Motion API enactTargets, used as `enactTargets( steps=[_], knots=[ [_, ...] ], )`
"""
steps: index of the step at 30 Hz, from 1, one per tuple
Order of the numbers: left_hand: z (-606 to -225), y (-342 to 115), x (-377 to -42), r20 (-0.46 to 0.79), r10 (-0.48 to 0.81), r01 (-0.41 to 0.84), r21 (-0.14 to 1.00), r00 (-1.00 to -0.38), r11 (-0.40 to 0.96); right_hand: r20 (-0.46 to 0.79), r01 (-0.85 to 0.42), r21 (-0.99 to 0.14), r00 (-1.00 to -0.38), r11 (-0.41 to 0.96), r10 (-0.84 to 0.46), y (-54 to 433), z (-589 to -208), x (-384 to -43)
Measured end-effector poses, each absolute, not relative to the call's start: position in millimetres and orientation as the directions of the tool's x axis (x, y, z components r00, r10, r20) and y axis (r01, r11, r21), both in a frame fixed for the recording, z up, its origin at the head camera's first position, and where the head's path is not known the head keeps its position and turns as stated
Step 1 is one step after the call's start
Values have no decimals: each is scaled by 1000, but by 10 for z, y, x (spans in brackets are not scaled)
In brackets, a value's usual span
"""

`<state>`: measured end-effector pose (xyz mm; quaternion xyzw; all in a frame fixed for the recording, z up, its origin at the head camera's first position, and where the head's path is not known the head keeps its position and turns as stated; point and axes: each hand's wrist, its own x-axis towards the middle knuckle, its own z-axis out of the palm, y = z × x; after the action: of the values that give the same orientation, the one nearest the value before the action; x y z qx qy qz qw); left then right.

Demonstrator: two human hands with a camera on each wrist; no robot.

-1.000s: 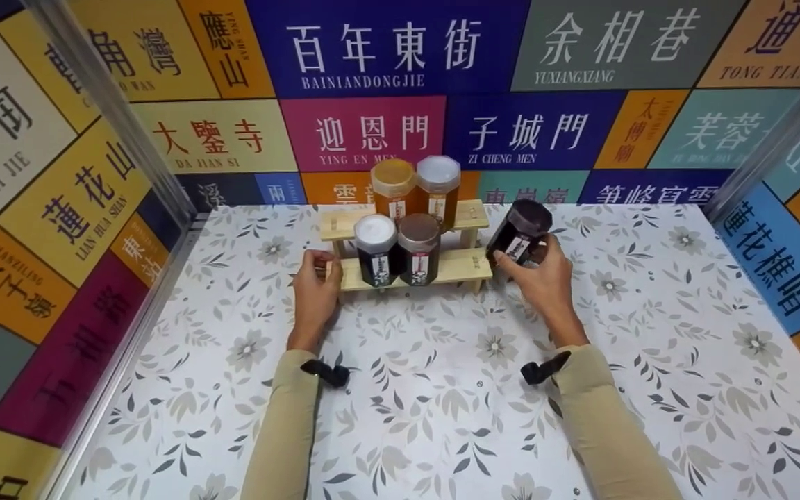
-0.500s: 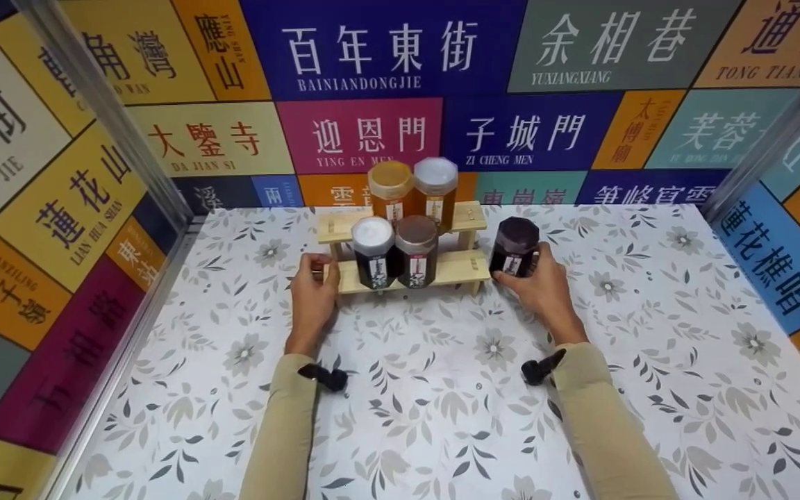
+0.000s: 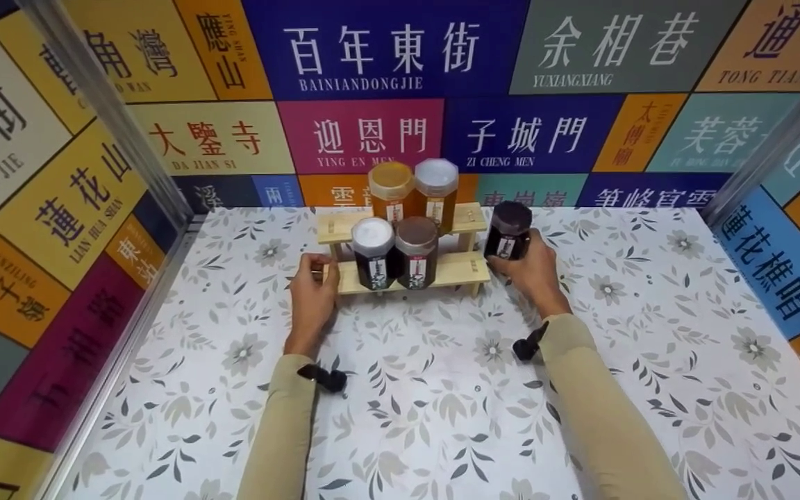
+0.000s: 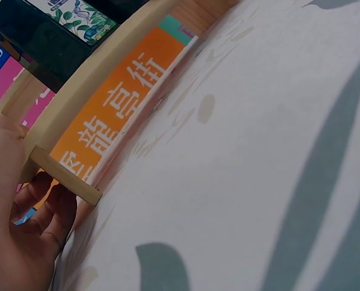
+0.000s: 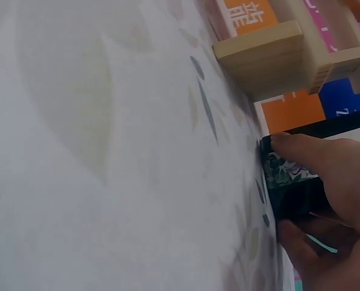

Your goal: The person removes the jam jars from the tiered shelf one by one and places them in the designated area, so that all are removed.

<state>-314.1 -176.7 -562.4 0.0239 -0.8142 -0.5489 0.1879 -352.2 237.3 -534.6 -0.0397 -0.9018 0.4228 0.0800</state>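
Note:
A two-step wooden rack [image 3: 459, 268] stands at the back middle of the table. My left hand [image 3: 312, 295] grips its left end, fingers curled round the leg [image 4: 67, 176] in the left wrist view. Just right of the rack, my right hand [image 3: 535, 274] holds a dark jar [image 3: 507, 235] with a dark lid, thumb on the near side and fingers round the right. The jar is upright, its base right at the tabletop in the right wrist view. The front step bears a white-lidded dark jar [image 3: 373, 251] and a brown-lidded jar [image 3: 417, 253].
On the rear step are an amber jar with a yellow lid [image 3: 391, 182] and one with a whitish lid [image 3: 437, 178]. Close behind the rack rises a colourful wall panel [image 3: 358, 135] with printed characters. A leaf-patterned cloth [image 3: 435, 417] covers the table.
The dark jar in my right hand has gone from tilted to upright, then shifted slightly back and left beside the rack. My left hand stays on the rack's end.

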Motion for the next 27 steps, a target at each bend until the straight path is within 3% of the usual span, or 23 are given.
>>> enactTargets(
  steps=[11, 19, 23, 27],
  knots=[
    [-5642, -1768, -3147, 291, -254, 183, 908, -922, 377, 107, -15, -761, -989, 649, 103, 2338, -5384, -3528],
    [-5634, -1766, -3155, 293, -248, 184, 905, -924, 384, 49, 29, -862, -989, 506, 140, 2291, -5306, -3372],
    [-5643, -1774, -3151, 292, -250, 181, 905, -923, 385, 155, -19, -866, -960, 499, 232, 2172, -5263, -3223],
    [-5650, -1770, -3149, 297, -246, 189, 904, -923, 383, 336, -146, -857, -886, 494, 321, 1959, -5215, -3051]
  ],
)
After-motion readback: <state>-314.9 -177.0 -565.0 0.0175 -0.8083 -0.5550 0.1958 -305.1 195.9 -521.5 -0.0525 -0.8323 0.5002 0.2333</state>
